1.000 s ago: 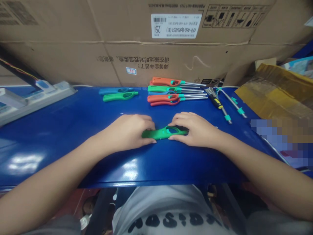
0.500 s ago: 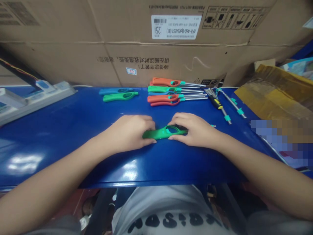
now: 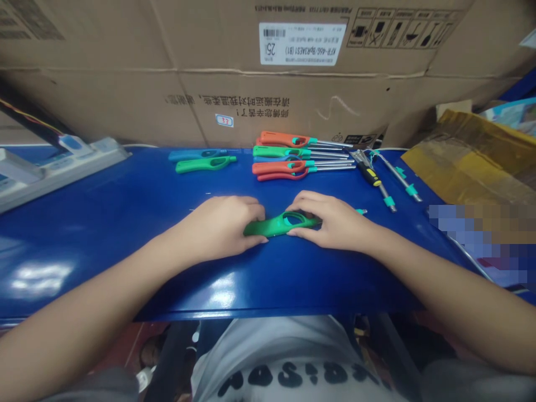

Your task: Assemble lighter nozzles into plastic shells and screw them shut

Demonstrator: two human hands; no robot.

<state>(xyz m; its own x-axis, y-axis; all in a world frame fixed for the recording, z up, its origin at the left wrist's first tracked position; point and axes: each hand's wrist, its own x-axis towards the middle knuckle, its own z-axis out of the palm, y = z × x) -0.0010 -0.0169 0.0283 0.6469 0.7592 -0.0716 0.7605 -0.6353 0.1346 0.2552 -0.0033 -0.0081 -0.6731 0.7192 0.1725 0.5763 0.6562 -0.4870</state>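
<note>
A green lighter body [image 3: 272,226] lies level between my two hands, low over the blue table or resting on it; I cannot tell which. My left hand [image 3: 230,226] is closed round its handle end, thumb on the near side. At the other end, my right hand [image 3: 330,220] pinches the part by the trigger loop, which shows a teal piece inside. The tip of this end is hidden in my right fingers. Just behind my right hand, the end of a thin part with a teal piece [image 3: 361,211] peeks out.
Several finished-looking long lighters [image 3: 285,167] lie at the back by a cardboard box [image 3: 234,89]. Left of them are a green body [image 3: 205,164] and a blue one [image 3: 188,156]. A black-yellow handled tool [image 3: 371,174] and metal tubes [image 3: 400,177] lie right; a power strip [image 3: 84,164] stands left.
Both hands keep their hold on the green lighter body, which has barely shifted. A little more of the teal-ended part shows behind my right hand.
</note>
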